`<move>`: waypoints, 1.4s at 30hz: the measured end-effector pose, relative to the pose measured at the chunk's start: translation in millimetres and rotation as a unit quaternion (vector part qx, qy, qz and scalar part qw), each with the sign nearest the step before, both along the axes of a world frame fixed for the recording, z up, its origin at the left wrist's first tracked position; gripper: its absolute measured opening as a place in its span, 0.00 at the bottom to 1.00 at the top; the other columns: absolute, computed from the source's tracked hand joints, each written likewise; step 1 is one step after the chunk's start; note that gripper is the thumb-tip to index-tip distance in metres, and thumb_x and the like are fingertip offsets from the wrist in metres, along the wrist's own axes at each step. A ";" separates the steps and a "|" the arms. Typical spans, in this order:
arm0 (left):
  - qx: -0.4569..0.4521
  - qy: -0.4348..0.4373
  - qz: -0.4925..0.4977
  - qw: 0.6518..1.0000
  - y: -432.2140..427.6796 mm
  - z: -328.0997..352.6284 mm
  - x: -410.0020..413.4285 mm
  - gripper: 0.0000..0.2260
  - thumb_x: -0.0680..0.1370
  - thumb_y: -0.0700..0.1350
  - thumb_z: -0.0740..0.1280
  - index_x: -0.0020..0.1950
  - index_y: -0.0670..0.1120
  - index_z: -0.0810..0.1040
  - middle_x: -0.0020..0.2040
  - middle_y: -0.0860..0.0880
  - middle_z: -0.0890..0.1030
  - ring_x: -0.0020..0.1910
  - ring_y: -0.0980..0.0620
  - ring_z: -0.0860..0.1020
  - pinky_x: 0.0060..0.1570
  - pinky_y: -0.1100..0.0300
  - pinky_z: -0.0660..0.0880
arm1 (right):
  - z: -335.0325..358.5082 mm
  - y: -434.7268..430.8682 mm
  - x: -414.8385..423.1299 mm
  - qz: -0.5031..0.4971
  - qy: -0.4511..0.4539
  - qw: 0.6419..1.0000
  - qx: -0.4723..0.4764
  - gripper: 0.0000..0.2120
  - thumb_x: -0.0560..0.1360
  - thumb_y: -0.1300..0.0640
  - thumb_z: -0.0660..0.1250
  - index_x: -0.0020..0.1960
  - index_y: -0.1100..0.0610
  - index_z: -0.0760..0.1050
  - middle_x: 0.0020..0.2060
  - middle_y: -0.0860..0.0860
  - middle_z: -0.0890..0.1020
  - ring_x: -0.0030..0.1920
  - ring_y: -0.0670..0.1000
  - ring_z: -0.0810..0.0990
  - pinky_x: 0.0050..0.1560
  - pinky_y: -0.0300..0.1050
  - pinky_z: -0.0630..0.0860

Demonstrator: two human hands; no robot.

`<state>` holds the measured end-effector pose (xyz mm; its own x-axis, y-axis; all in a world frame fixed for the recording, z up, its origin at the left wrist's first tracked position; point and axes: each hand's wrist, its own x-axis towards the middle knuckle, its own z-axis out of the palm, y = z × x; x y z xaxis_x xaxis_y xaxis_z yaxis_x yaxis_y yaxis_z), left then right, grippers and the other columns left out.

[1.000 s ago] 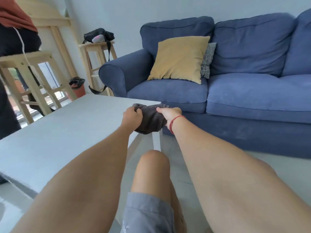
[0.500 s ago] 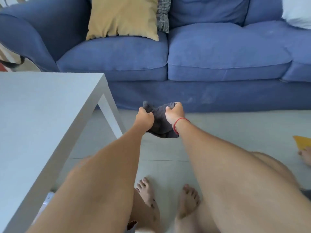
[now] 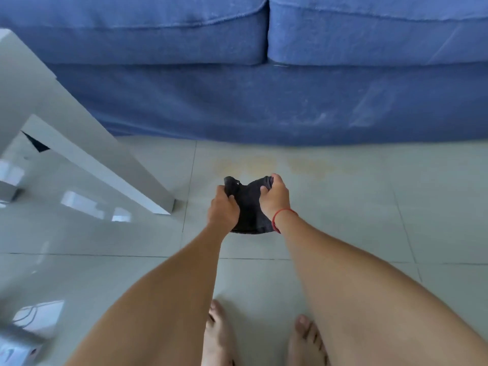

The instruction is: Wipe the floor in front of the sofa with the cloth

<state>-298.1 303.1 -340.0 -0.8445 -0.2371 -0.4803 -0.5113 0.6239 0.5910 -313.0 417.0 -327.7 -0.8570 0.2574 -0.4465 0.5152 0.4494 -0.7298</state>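
Both hands grip a dark grey cloth (image 3: pixel 249 207) held bunched above the pale tiled floor (image 3: pixel 369 207). My left hand (image 3: pixel 223 208) clutches its left side and my right hand (image 3: pixel 276 198), with a red string on the wrist, clutches its right side. The blue sofa (image 3: pixel 264 101) fills the top of the view, its skirt meeting the floor just beyond the cloth. A faint yellowish stain (image 3: pixel 277 165) marks the tiles between the cloth and the sofa.
A white table's leg (image 3: pixel 105 165) slants down to the floor left of my hands, its foot close to my left hand. My two bare feet (image 3: pixel 264 339) stand at the bottom edge. A blurred pale object (image 3: pixel 23 339) sits at the lower left.
The view has tilted down and closer to the floor; the cushions and tabletop have left the frame. Both hands have lowered with the cloth toward the tiles, still gripping it.
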 end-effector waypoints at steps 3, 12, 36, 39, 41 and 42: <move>-0.049 -0.044 0.008 0.998 -8.6 -32.6 -10.2 0.19 0.82 0.48 0.55 0.71 0.42 0.61 0.63 0.40 0.75 0.61 0.39 0.74 0.59 0.45 0.73 | -38.2 -3.6 -13.1 0.038 -0.013 0.992 0.122 0.27 0.81 0.55 0.58 0.76 0.60 0.54 0.72 0.58 0.65 0.69 0.61 0.69 0.66 0.55 0.67; -0.245 0.023 -0.107 0.963 -82.1 -104.2 -55.4 0.29 0.82 0.54 0.51 0.80 0.48 0.46 0.80 0.46 0.44 0.79 0.44 0.44 0.76 0.46 0.47 | -128.9 -28.3 6.5 0.332 0.109 0.888 0.299 0.31 0.76 0.41 0.55 0.76 0.51 0.58 0.77 0.57 0.57 0.77 0.61 0.57 0.73 0.63 0.55; -0.200 -0.055 -0.150 0.967 -100.0 -134.3 -64.0 0.26 0.82 0.54 0.44 0.77 0.56 0.35 0.78 0.49 0.31 0.77 0.46 0.32 0.74 0.50 0.34 | -160.8 -69.3 -112.9 0.326 0.164 0.858 0.363 0.25 0.79 0.42 0.51 0.75 0.44 0.59 0.78 0.49 0.57 0.78 0.61 0.52 0.73 0.68 0.46; -0.198 -0.058 -0.152 0.966 -100.6 -133.7 -64.4 0.26 0.82 0.54 0.44 0.77 0.56 0.35 0.78 0.48 0.32 0.77 0.46 0.33 0.74 0.49 0.35 | -160.3 -65.1 -97.1 0.375 0.186 0.835 0.358 0.25 0.78 0.43 0.51 0.75 0.43 0.60 0.77 0.48 0.59 0.77 0.61 0.54 0.74 0.67 0.48; -0.198 -0.066 -0.156 0.965 -101.1 -131.2 -64.0 0.26 0.82 0.53 0.44 0.77 0.55 0.35 0.78 0.48 0.32 0.77 0.46 0.33 0.75 0.49 0.35 | -159.7 -61.7 -75.9 0.386 0.194 0.833 0.346 0.25 0.78 0.44 0.52 0.74 0.43 0.61 0.77 0.48 0.61 0.77 0.61 0.56 0.74 0.66 0.51; -0.196 -0.070 -0.157 0.965 -101.0 -129.6 -64.1 0.26 0.82 0.53 0.44 0.77 0.55 0.34 0.78 0.48 0.31 0.77 0.46 0.33 0.75 0.49 0.35 | -159.2 -59.1 -61.8 0.385 0.199 0.835 0.339 0.24 0.78 0.44 0.52 0.74 0.44 0.62 0.76 0.48 0.62 0.76 0.61 0.57 0.74 0.66 0.52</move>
<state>-362.1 202.1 -469.5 -0.8380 -0.1672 -0.5194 -0.3184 0.9228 0.2167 -374.8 357.9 -487.0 -0.9308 -0.3601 -0.0625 -0.3394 0.9150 -0.2184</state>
